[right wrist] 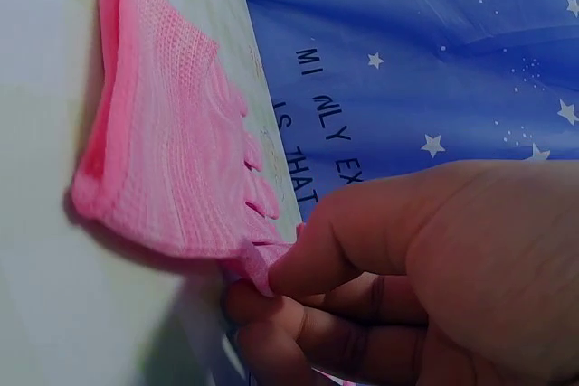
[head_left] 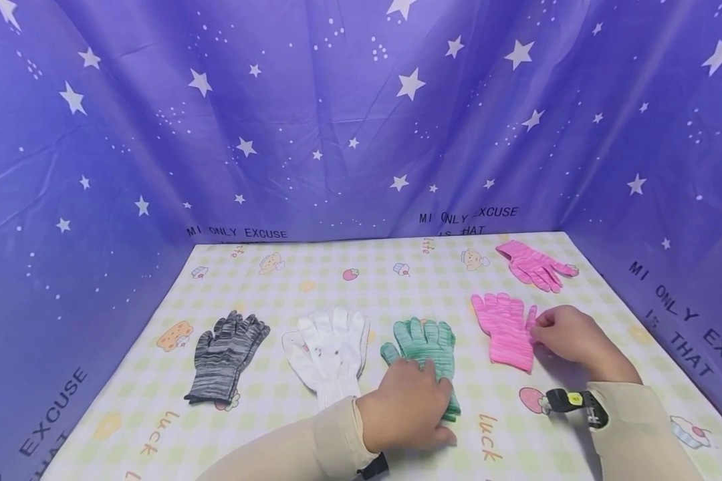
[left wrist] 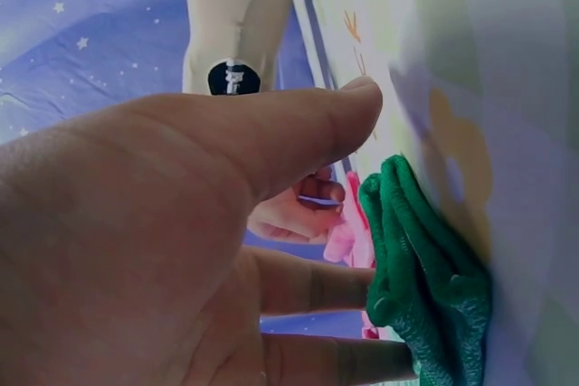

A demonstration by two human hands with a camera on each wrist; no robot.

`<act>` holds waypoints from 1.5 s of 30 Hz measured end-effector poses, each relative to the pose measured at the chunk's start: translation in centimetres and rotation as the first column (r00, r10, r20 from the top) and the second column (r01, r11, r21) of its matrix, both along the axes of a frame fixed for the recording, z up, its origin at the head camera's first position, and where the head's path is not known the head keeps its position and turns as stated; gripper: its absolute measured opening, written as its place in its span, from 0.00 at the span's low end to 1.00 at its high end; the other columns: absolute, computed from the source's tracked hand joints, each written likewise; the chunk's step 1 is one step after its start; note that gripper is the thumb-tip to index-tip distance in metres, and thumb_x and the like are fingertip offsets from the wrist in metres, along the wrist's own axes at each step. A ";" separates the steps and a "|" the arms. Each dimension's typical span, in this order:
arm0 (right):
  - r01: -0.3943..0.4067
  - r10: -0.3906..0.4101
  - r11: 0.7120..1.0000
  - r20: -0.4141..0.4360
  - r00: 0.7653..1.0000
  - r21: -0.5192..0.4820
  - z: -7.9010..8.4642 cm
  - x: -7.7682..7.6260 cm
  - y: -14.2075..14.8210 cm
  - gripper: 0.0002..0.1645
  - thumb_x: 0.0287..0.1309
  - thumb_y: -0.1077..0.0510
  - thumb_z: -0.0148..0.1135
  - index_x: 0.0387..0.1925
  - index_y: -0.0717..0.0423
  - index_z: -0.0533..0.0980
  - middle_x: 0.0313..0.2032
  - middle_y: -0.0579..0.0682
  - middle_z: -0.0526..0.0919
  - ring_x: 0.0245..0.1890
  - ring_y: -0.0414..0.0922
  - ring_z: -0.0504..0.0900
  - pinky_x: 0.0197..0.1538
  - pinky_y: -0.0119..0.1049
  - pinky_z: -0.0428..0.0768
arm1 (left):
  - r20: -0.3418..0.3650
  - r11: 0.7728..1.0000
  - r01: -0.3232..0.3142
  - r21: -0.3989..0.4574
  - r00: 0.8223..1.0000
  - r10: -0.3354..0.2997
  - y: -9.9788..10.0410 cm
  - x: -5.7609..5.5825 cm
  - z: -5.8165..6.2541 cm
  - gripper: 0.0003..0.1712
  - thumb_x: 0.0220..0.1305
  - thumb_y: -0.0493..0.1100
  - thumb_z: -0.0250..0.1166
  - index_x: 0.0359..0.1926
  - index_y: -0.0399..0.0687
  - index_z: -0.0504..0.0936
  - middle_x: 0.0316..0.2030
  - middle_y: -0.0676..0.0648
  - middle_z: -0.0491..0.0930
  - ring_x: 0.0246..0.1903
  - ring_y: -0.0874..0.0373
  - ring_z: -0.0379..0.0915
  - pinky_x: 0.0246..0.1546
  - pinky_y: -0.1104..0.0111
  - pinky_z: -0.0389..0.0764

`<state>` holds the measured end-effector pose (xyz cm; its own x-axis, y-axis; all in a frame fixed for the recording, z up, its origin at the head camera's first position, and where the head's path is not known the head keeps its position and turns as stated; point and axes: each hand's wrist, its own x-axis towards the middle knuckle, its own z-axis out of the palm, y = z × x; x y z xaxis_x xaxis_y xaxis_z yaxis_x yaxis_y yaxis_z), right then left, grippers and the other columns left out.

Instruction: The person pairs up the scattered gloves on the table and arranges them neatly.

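Between thumb and fingers, my right hand (head_left: 571, 336) pinches the thumb of a pink knit glove (head_left: 504, 331). In the right wrist view this pink glove (right wrist: 172, 142) lies on the table with its cuff slightly gaping, its thumb between my fingertips. My left hand (head_left: 408, 404) rests on a pair of green knit gloves (head_left: 430, 341), covering part of their lower half. The left wrist view shows that hand (left wrist: 181, 214) with thumb held out straight and fingers extended against the green gloves (left wrist: 425, 305). A second pink glove (head_left: 532, 265) lies apart at the far right.
White gloves (head_left: 333, 351) lie left of the green pair, and grey-black gloves (head_left: 225, 357) farther left. A checked, printed cloth (head_left: 313, 284) covers the table. Purple star-patterned curtains (head_left: 337, 120) stand at the back and both sides.
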<state>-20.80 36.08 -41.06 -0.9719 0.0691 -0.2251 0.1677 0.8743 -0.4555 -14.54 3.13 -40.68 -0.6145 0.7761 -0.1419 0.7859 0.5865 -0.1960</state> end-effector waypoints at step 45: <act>0.001 -0.001 1.000 0.041 0.999 0.002 0.2 0.7 0.2 0.14 0.57 0.52 0.65 0.23 0.55 0.75 0.22 0.47 0.73 0.26 0.46 0.72 0.30 0.39 0.67 | -0.017 0.997 -0.073 0.006 0.997 0.073 0.2 -0.6 -0.7 0.48 0.60 0.83 0.54 0.65 0.55 0.76 0.67 0.42 0.77 0.62 0.46 0.78 0.59 0.56 0.80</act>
